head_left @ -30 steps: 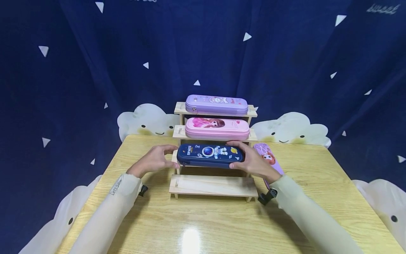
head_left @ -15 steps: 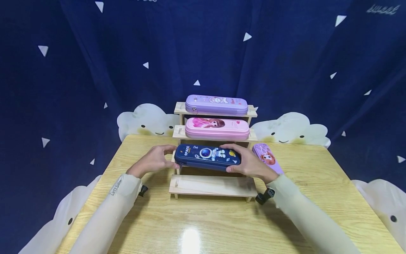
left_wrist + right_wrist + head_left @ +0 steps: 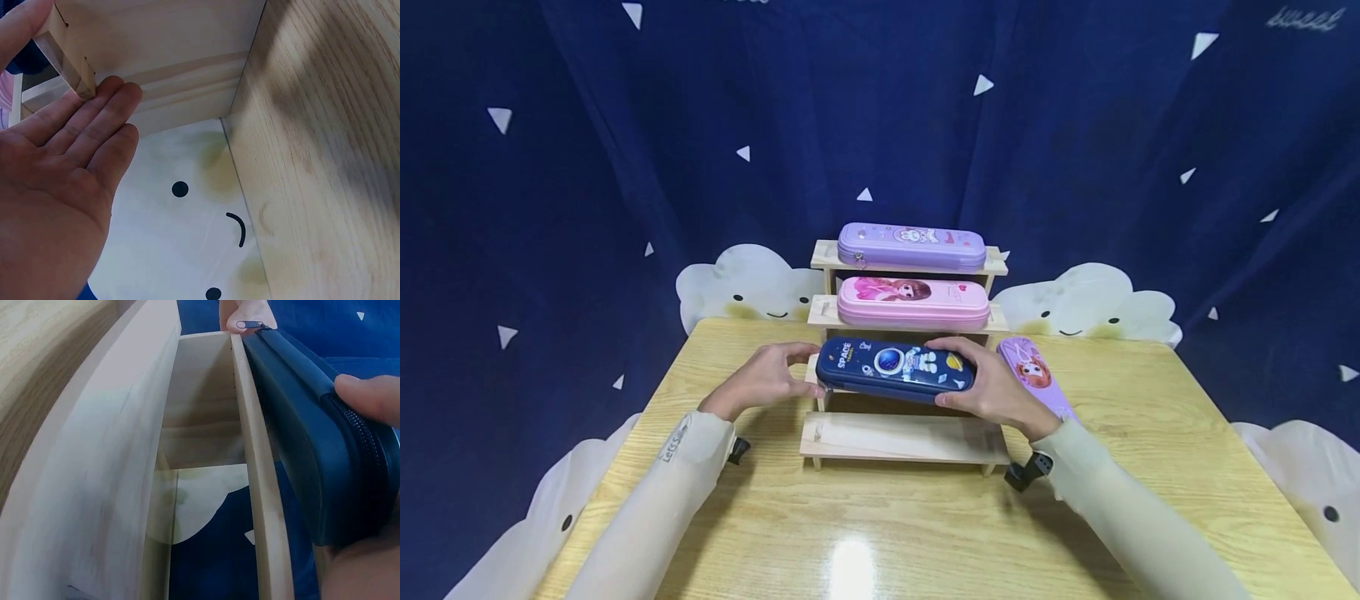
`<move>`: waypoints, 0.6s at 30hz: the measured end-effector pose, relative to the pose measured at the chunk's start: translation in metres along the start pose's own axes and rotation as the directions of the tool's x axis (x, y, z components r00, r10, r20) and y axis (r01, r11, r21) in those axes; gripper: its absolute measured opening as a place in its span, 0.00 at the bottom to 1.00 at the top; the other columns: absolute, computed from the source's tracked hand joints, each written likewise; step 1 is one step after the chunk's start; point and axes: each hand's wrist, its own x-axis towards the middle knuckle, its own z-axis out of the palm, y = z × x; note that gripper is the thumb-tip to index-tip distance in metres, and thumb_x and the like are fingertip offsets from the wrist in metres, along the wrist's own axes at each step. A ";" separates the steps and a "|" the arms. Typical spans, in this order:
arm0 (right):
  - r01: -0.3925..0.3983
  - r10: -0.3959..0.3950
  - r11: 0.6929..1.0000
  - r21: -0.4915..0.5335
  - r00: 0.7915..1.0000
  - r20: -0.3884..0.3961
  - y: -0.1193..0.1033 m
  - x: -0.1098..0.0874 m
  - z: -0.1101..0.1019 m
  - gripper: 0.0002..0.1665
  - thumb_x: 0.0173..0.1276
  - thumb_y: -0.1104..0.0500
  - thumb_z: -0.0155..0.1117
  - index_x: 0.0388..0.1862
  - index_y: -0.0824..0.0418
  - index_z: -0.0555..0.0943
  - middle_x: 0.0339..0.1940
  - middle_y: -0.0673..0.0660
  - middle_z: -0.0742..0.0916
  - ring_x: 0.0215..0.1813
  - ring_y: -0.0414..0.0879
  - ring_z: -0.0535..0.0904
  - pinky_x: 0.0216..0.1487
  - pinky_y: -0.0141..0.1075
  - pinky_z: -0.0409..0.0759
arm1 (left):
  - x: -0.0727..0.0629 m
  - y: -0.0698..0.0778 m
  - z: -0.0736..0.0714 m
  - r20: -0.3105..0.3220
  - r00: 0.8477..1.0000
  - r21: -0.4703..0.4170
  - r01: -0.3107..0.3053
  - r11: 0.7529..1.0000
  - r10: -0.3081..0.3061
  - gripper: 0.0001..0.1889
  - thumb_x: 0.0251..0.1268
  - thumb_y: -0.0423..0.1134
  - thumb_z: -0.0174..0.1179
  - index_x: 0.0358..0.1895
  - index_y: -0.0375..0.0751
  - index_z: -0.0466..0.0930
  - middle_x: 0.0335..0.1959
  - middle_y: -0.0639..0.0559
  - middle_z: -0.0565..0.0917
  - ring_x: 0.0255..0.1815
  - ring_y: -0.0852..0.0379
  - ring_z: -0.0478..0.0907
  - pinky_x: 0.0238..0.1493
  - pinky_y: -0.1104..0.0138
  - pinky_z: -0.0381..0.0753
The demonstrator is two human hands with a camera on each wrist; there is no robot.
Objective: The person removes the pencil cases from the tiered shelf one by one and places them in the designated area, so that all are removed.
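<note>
My right hand [image 3: 992, 385] grips the right end of a navy pencil case [image 3: 887, 365] with an astronaut and "SPACE" on its lid. In the right wrist view, the thumb lies along the zipper edge of the pencil case [image 3: 306, 431]. The case sits over the third tier of a wooden stepped rack [image 3: 902, 437], slightly askew, its right end nearer me. My left hand [image 3: 771, 379] is at the left end of that tier. In the left wrist view, thumb and fingers of the left hand [image 3: 69, 156] hold the end of the wooden board [image 3: 65, 62].
A lilac pencil case [image 3: 913, 246] lies on the top tier and a pink one [image 3: 913, 302] on the second. Another purple pencil case [image 3: 1033, 375] lies on the table [image 3: 1150, 417], right of the rack. A blue curtain [image 3: 880, 108] hangs behind.
The navy pencil case shifted left with its right end swinging forward, then moved slightly back to the right, carried by my right hand. My left hand stays almost still.
</note>
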 end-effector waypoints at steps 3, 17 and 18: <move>0.007 -0.007 1.000 -0.018 1.000 -0.028 -0.003 -0.003 -0.001 0.43 0.50 0.56 0.80 0.67 0.44 0.76 0.68 0.55 0.80 0.62 0.54 0.77 0.64 0.51 0.74 | 0.000 0.000 -0.001 0.003 1.000 -0.003 0.003 1.000 -0.003 0.43 0.48 0.52 0.78 0.70 0.41 0.73 0.67 0.42 0.81 0.69 0.43 0.76 0.74 0.45 0.70; -0.064 0.070 0.995 0.072 0.995 -0.075 -0.024 -0.015 -0.013 0.44 0.52 0.57 0.80 0.68 0.40 0.75 0.69 0.53 0.78 0.65 0.54 0.73 0.64 0.48 0.70 | 0.001 0.000 -0.002 0.009 1.000 -0.016 0.011 1.000 -0.011 0.44 0.47 0.51 0.79 0.70 0.38 0.73 0.67 0.41 0.80 0.70 0.42 0.76 0.75 0.45 0.68; -0.068 0.075 0.994 0.090 0.994 -0.077 -0.026 -0.016 -0.014 0.44 0.52 0.57 0.81 0.68 0.40 0.75 0.69 0.53 0.78 0.65 0.54 0.73 0.64 0.48 0.70 | 0.001 0.000 -0.001 0.009 1.000 -0.015 0.014 1.000 -0.014 0.45 0.47 0.51 0.79 0.70 0.38 0.73 0.67 0.41 0.80 0.70 0.42 0.76 0.75 0.45 0.68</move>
